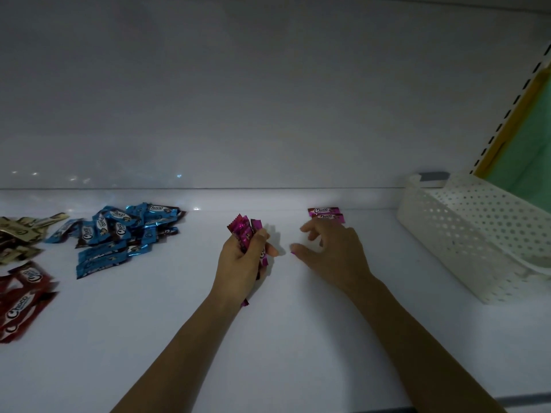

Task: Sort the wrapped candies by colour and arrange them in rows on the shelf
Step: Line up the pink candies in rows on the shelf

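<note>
- The left hand (243, 254) is clamped around a pink bundle (246, 231) of several wrapped candies, well to the left of the white basket (447, 248). The slick wrappers are fanning out of the fist, and one end pokes out below the palm. A looser grip could drop some onto the shelf (298, 338).
- The right hand (331, 251) holds nothing and its fingers are spread apart. It hovers just in front of the pink row (326, 214), two candies lying a short way left of the basket. I cannot tell whether a fingertip touches them. A careless brush would likely skew the row.
- Farther from the basket lie a blue heap (119, 234), a red heap (24, 299) and a beige heap (21, 234). A stray pink candy sliding that way would mix the colours.
- The row's candies lie flat and label up, one behind the other, with long axes running toward the basket.
- The bundle's long axes point away from the person, crimped ends uppermost.
</note>
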`<state>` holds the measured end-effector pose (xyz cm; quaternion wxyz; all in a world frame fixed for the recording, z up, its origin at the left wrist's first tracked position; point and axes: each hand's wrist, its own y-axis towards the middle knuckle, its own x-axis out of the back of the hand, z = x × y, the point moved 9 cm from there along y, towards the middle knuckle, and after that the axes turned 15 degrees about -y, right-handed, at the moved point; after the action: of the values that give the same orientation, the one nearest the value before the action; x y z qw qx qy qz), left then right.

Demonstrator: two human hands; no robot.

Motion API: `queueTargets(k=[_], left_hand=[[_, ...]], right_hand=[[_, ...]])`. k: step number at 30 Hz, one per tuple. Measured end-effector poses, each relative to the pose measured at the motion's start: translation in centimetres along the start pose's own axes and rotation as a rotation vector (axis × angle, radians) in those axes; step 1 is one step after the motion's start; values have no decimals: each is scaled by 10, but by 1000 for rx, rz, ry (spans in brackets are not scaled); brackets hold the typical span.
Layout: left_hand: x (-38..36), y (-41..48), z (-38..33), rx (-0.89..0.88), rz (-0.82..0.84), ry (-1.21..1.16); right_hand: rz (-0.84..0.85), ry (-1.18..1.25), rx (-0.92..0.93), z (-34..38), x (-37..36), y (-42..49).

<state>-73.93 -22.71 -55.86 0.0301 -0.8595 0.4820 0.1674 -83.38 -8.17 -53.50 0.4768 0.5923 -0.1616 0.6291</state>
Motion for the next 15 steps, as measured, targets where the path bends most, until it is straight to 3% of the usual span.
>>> queueTargets(k=[2,7,11,15], left_hand=[[0,0,0,-3,7,12],[-1,0,0,-5,11,2],[0,1,1,-9,14,13],[1,2,1,-18,5,41]], right_hand=[[70,-237,64,12,-8,1],[80,-476,53,-8,-8,6],[9,-444,-49,-32,7,5],[74,-480,-80,-34,4,5]])
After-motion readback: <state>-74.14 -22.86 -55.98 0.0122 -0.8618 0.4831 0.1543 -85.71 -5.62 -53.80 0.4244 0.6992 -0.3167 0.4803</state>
